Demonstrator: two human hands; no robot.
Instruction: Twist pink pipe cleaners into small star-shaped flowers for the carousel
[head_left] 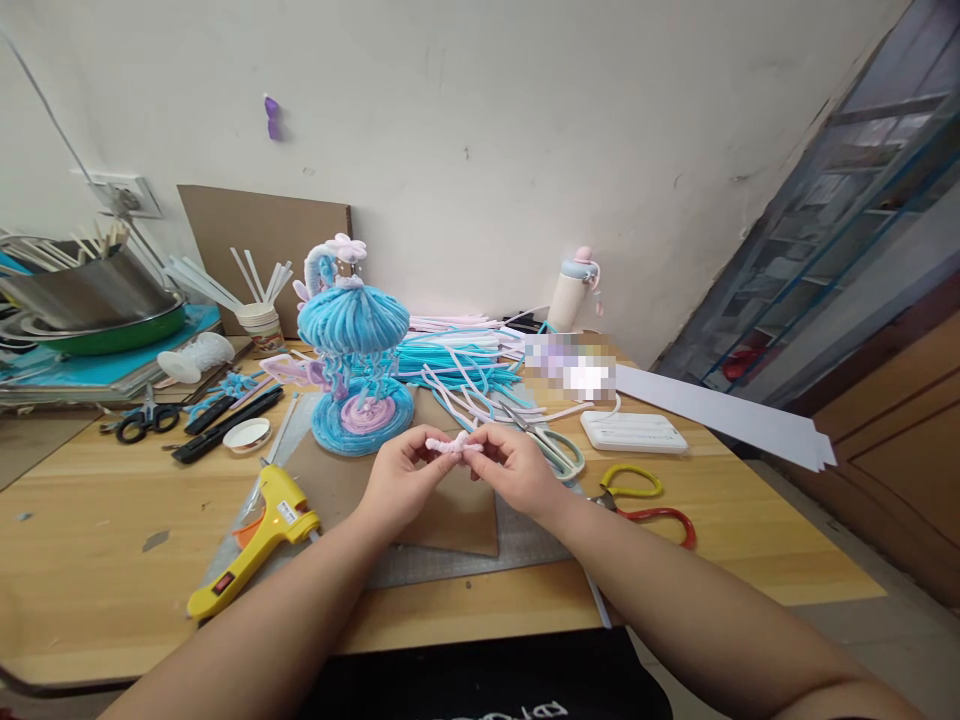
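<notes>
Both hands meet over the table's middle, pinching a short, bent piece of pale pink pipe cleaner. My left hand is closed on its left part, and my right hand grips the right part between thumb and fingers. Some of the piece is hidden by the fingertips. Just behind my left hand stands a blue lamp-like craft with a ribbed blue shade, a pink flower on top and a round blue base with a pink centre. Beneath the hands lies a brown cardboard sheet.
A yellow glue gun lies left of my forearm. Blue and pink pipe cleaners are piled behind. To the right are white-handled scissors, red-and-yellow-handled shears, a white power bank and a bottle. Black scissors lie left.
</notes>
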